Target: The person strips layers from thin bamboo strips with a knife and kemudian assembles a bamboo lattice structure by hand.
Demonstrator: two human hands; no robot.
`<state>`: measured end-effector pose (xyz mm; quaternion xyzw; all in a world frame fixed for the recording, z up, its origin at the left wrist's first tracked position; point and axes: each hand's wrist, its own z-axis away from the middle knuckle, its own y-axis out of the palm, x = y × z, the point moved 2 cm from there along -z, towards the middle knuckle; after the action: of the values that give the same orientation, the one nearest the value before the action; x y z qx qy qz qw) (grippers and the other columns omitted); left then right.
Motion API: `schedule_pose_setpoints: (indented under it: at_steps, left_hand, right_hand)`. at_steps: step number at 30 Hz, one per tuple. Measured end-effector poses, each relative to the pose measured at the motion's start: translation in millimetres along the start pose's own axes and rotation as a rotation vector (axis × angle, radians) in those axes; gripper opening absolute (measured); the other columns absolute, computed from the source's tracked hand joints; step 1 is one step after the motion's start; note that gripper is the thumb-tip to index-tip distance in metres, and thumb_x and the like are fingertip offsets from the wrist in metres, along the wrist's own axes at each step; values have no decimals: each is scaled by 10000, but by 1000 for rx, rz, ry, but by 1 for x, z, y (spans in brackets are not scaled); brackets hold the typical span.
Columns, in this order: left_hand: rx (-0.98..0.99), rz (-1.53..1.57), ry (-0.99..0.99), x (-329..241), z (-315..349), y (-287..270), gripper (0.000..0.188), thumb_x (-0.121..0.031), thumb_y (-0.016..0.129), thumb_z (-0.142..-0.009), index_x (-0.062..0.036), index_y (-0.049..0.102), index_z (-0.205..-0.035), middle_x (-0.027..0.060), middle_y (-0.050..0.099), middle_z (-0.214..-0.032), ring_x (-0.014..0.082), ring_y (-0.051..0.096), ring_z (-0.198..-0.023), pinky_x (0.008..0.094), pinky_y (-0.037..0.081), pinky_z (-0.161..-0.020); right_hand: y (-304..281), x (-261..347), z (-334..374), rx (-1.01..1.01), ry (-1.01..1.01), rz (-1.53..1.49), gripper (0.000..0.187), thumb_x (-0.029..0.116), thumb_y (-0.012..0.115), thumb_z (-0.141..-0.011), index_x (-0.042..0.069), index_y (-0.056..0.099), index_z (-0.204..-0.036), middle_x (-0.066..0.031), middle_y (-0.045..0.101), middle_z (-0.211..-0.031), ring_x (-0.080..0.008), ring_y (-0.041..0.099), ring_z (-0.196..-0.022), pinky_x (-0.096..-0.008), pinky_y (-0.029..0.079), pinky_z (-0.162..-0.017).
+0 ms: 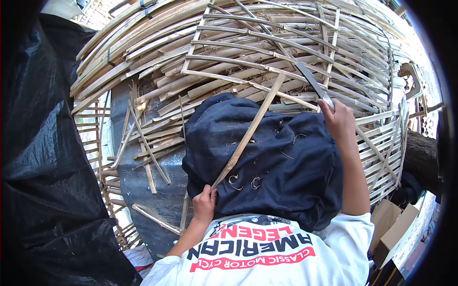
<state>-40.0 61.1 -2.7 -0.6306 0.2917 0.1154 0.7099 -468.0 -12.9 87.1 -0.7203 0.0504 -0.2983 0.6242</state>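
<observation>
My left hand [204, 205] is closed around the near end of a split bamboo strip [250, 131], which slants up and away to the right over my lap. In my right hand [339, 121], raised at the right, is the pale handle of a long-bladed knife [311, 81]. Its dark blade points up and to the left, apart from the strip's far end. A dark blue cloth [296, 190] covers my lap, with several curled shavings [255, 182] lying on it.
Stacked bamboo strips [167, 52] fill the far side, topped by a bamboo lattice frame [253, 62]. A black plastic sheet [43, 157] hangs at the left. Loose bamboo pieces [155, 219] lie left of me. A cardboard box [393, 229] stands at the right, near a slatted bamboo panel [381, 152].
</observation>
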Motion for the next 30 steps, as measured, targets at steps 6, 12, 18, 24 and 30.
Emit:
schedule_pose_setpoints:
  at_steps: [6, 12, 18, 24, 30]
  left_hand:
    - [34, -28, 8, 2, 2, 4, 199, -176, 592, -913, -38, 484, -816, 194, 576, -620, 410, 597, -601, 476, 429, -500]
    - [-53, -120, -19, 5, 3, 10, 209, -188, 624, -888, -66, 477, -803, 159, 581, -622, 383, 595, -580, 464, 428, -487]
    - [-70, -34, 3, 3, 6, 7, 200, -190, 616, -896, -54, 489, -824, 176, 581, -626, 402, 595, -596, 476, 427, -496]
    - [-24, 40, -36, 3, -1, 5, 202, -191, 584, -921, -36, 494, -827, 209, 583, -641, 423, 601, -630, 494, 430, -522]
    - [137, 265, -141, 18, -8, -2, 325, -259, 586, -932, 0, 520, -745, 197, 512, -557, 398, 572, -544, 391, 389, -468]
  right_hand:
    - [39, 72, 81, 292, -295, -118, 610, 627, 640, -760, 20, 623, -699, -190, 630, -618, -380, 643, -627, -437, 512, -587]
    - [97, 75, 63, 258, -563, -13, 682, 712, 612, -713, 38, 588, -606, -156, 588, -518, -325, 627, -507, -402, 500, -483]
    - [47, -23, -49, 62, 169, 150, 759, 697, 436, -856, -26, 666, -861, -250, 659, -797, -421, 647, -794, -497, 507, -695]
    - [-19, -46, -3, -9, 115, -58, 654, 624, 507, -866, -15, 650, -855, -233, 615, -701, -422, 615, -716, -465, 456, -648]
    - [34, 46, 63, 240, -185, -329, 534, 540, 641, -813, 9, 604, -774, -190, 617, -632, -378, 635, -631, -434, 476, -567]
